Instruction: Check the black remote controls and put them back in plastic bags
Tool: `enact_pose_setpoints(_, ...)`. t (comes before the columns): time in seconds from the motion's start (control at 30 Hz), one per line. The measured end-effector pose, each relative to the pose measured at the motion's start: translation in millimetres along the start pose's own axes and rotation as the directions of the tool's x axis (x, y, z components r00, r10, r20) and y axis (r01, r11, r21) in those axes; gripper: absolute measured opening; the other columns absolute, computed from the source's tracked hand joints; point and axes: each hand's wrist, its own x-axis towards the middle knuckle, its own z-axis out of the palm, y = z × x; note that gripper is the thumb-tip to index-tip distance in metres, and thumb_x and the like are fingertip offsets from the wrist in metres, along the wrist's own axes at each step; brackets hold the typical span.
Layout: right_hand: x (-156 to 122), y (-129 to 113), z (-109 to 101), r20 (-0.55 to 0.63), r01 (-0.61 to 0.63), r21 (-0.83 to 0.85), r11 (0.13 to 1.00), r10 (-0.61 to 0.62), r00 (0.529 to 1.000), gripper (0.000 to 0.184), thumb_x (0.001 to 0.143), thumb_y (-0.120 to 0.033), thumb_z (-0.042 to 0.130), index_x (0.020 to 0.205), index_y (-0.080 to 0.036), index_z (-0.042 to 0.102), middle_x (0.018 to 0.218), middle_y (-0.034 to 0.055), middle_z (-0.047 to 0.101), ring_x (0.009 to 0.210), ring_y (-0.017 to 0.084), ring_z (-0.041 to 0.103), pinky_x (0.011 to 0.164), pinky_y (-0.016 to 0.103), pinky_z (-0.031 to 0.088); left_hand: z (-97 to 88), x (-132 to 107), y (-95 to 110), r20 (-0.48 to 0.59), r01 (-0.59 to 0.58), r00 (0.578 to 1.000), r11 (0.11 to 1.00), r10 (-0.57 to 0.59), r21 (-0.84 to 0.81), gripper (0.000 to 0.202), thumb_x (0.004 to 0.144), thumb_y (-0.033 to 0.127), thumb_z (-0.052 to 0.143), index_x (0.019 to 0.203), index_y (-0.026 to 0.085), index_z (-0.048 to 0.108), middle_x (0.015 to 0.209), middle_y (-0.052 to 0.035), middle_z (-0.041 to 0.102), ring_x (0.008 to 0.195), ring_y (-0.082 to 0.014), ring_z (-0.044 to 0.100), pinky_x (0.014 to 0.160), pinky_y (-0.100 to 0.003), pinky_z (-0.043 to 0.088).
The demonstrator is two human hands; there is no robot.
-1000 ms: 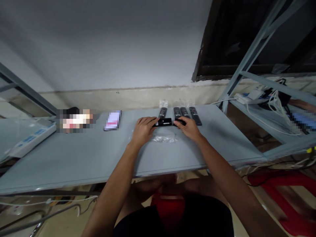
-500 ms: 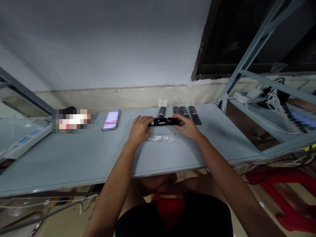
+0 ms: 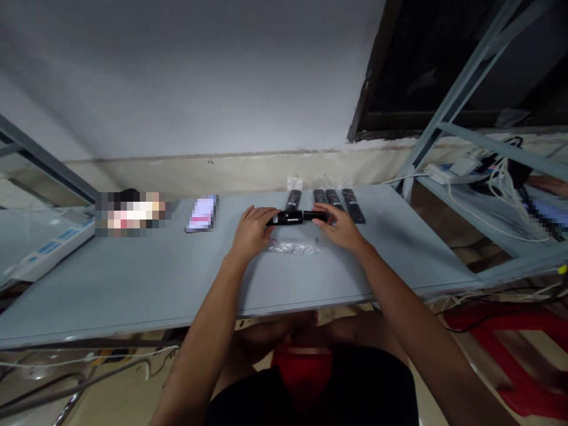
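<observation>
A black remote control lies crosswise near the table's far side, with a white label at its left end. My left hand grips that end, and my right hand holds the other end under its fingers. Just beyond them, several similar black remotes lie side by side, among them one and another. Clear plastic sleeves poke out behind these. A crumpled clear plastic bag lies directly below my hands on the grey table.
To the left lie a pixelated object and a pixelated flat card or phone. A power strip sits on a lower left shelf, another with cables on the right. Grey metal shelf frames flank the table. A red stool stands below right.
The crosswise remote has shifted left from where it lay a second ago. My hands have moved slightly apart and stay on its two ends. The view has tilted a little.
</observation>
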Motion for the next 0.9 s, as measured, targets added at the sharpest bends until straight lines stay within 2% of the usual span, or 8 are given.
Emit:
enact_pose_setpoints(0.13,-0.4,-6.6,2.4,-0.029,-0.138,0.094,0.986,0.141,0.990,0.041,0.095,-0.057,0.060,0.110,-0.022,0.072,0.083,0.0036,0.075,0.069,0.020,0.070,0.065,0.032,0.054,0.9,0.9,4.3,-0.018,-0.033,0.999,0.999,0.033,-0.011,0.046,0.094,0.017,0.059,0.139,0.026,0.060,0.136,-0.0067,0.068,0.127,-0.0259,0.061,0.119,-0.052,0.035)
enact_pose_setpoints(0.3,-2.4,-12.5,6.9,0.093,-0.213,0.040,0.976,0.209,0.974,0.048,0.094,-0.064,0.056,0.104,-0.020,0.073,0.072,0.0022,0.071,0.060,0.019,0.069,0.056,0.028,0.047,2.1,3.4,17.4,-0.006,-0.128,0.992,0.991,0.128,-0.034,0.044,0.096,0.019,0.060,0.140,0.026,0.060,0.137,-0.0071,0.067,0.125,-0.0259,0.061,0.112,-0.049,0.040)
enact_pose_setpoints(0.4,-2.9,-15.0,8.4,0.126,-0.239,0.085,0.967,0.227,0.966,0.049,0.092,-0.065,0.058,0.104,-0.020,0.073,0.070,0.0036,0.074,0.058,0.020,0.068,0.054,0.029,0.048,4.4,4.9,22.8,0.011,-0.175,0.984,0.983,0.176,-0.056,0.042,0.098,0.024,0.062,0.140,0.025,0.061,0.137,-0.0079,0.068,0.123,-0.0265,0.062,0.104,-0.046,0.045)
enact_pose_setpoints(0.63,-3.5,-10.6,3.4,0.212,-0.324,0.131,0.937,0.292,0.932,0.039,0.084,-0.060,0.071,0.077,-0.024,0.058,0.048,-0.0026,0.063,0.039,0.015,0.052,0.042,0.026,0.038,8.0,5.5,27.0,-0.005,-0.293,0.956,0.952,0.294,-0.091,0.041,0.102,0.035,0.059,0.141,0.025,0.061,0.134,-0.0086,0.070,0.122,-0.0253,0.062,0.102,-0.044,0.048)
enact_pose_setpoints(0.7,-3.5,-11.8,3.2,0.236,-0.313,0.172,0.934,0.270,0.934,0.037,0.084,-0.058,0.071,0.080,-0.023,0.061,0.054,-0.0021,0.066,0.046,0.016,0.058,0.047,0.027,0.044,9.2,5.6,27.1,-0.031,-0.310,0.951,0.945,0.308,-0.105,0.041,0.102,0.034,0.058,0.142,0.026,0.061,0.134,-0.0085,0.070,0.121,-0.0244,0.062,0.102,-0.044,0.048)
enact_pose_setpoints(0.8,-2.9,-17.0,4.5,0.230,-0.237,0.267,0.934,0.177,0.957,0.035,0.083,-0.052,0.075,0.101,-0.023,0.072,0.093,0.0041,0.079,0.082,0.021,0.073,0.074,0.033,0.056,10.1,6.6,28.9,-0.060,-0.303,0.953,0.945,0.298,-0.125,0.042,0.101,0.032,0.059,0.143,0.028,0.059,0.136,-0.0073,0.069,0.127,-0.0245,0.059,0.109,-0.049,0.044)
enact_pose_setpoints(0.87,-1.9,-19.7,4.6,0.232,-0.229,0.303,0.925,0.161,0.959,0.041,0.080,-0.049,0.078,0.111,-0.023,0.074,0.111,0.0065,0.078,0.101,0.024,0.072,0.090,0.037,0.055,8.0,7.5,32.8,-0.089,-0.277,0.959,0.953,0.268,-0.118,0.040,0.101,0.029,0.058,0.141,0.029,0.061,0.138,-0.0062,0.068,0.135,-0.0257,0.054,0.116,-0.053,0.038)
enact_pose_setpoints(0.9,-1.2,-20.0,4.1,0.231,-0.252,0.316,0.915,0.184,0.956,0.043,0.078,-0.049,0.079,0.112,-0.022,0.075,0.112,0.0071,0.078,0.102,0.024,0.072,0.092,0.038,0.054,6.0,7.8,35.3,-0.107,-0.255,0.964,0.960,0.243,-0.117,0.038,0.101,0.030,0.059,0.139,0.029,0.062,0.140,-0.0061,0.066,0.139,-0.0265,0.050,0.118,-0.055,0.035)
